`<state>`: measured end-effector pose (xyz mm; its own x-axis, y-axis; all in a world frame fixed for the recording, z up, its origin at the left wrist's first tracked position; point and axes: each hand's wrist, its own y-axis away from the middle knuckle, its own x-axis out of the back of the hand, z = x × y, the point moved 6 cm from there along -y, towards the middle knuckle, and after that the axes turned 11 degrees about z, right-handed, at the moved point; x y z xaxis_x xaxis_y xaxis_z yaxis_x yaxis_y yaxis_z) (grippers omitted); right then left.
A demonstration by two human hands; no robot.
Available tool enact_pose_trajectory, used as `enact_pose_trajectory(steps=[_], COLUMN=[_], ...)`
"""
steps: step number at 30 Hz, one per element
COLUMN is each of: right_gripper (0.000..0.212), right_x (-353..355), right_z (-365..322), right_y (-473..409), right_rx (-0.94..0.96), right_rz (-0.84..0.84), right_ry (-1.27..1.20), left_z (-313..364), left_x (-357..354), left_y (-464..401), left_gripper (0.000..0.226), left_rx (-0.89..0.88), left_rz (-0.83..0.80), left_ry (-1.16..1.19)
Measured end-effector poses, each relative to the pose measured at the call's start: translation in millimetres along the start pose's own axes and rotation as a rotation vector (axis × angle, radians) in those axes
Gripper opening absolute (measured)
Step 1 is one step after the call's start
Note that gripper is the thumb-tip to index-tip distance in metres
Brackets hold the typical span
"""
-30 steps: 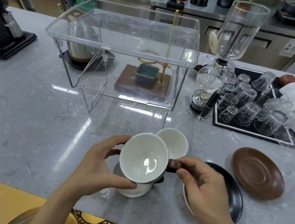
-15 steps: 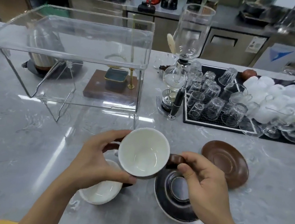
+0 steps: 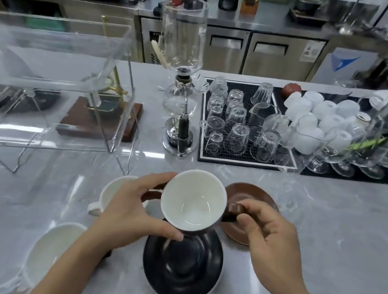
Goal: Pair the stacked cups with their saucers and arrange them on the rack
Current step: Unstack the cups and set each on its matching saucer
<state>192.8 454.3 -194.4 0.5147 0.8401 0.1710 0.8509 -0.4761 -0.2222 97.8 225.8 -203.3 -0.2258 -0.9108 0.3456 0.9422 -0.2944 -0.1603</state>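
Observation:
I hold a brown cup [image 3: 194, 200] with a white inside in the air over the counter. My left hand [image 3: 135, 211] grips its left side and rim; my right hand [image 3: 263, 233] pinches its brown handle. Just below and in front of it lies a black saucer [image 3: 181, 265]. A brown saucer [image 3: 251, 196] rests behind my right hand, partly hidden. A white cup [image 3: 112, 192] stands behind my left hand, and another white cup [image 3: 52, 251] sits at the near left. The clear acrylic rack [image 3: 50, 85] stands at the left.
A glass siphon coffee maker [image 3: 182, 72] stands behind the cups. A black mat [image 3: 237, 161] with several upturned glasses and white cups fills the right back. A wooden base with a brass stand [image 3: 129, 122] sits behind the rack. The marble counter [image 3: 327, 235] stretches right.
The view has swung left to right while both hands carried the brown cup right, off the white cups. It now hangs above the black saucer's far edge, close to the brown saucer.

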Motion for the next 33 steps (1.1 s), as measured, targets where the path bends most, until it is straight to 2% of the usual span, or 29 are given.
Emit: enact_pose_trajectory(steps=[18,33], right_gripper=[0.043,0.034], right_x=[75.5,92.6], right_z=[74.1,110.1], right_y=[-44.5,-49.5], right_rx=[-0.079,-0.189], right_rz=[0.154,0.183], right_ry=[0.109,0.211], left_z=[-5.0,-25.5], left_x=[-117.5,-157.1], left_y=[-55.3,-69.6], left_gripper=[0.094,0.090], left_rx=[0.021,0.097], left_rz=[-0.096,-0.203], left_ry=[-0.090,-0.103])
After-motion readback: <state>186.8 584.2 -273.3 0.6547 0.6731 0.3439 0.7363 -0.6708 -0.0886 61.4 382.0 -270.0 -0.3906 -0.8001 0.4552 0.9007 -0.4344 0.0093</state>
